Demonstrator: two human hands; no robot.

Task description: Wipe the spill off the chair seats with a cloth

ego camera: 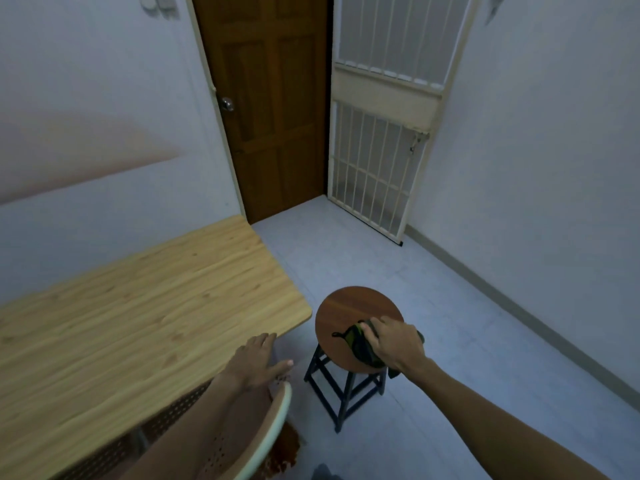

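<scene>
1. Nearest, at the bottom edge of the view, a pale perforated plastic chair (266,431) curves up with its rounded backrest rim; a reddish-brown patch shows below the rim, though whether it is the seat or a spill cannot be told.
2. Just above that rim, the left hand (258,360) hovers palm down with fingers spread and flat, holding nothing; it seems poised to steady the person against the chair back or the near corner of the table (138,306).
3. Beside it, the table is a light, straight-grained wood slab with rounded corners, its long edge set against the wall.
4. To the right and a little farther, the right hand (396,344) presses down on a dark green-and-black cloth (356,341), fingers curled over it and closed on the bunched fabric. The flat, bearing-down grip suits rubbing rather than lifting.
5. The cloth lies on the near right part of the round stool seat (346,306), partly trailing over that edge. The seat is a smooth reddish-brown wooden disc on a dark square metal frame; no spill is plainly visible on its bare far half, so wiping looks under way.
6. Farthest, a brown panelled door (273,105) and a cream barred gate (377,133) close the corner beyond the pale tiled floor.
</scene>
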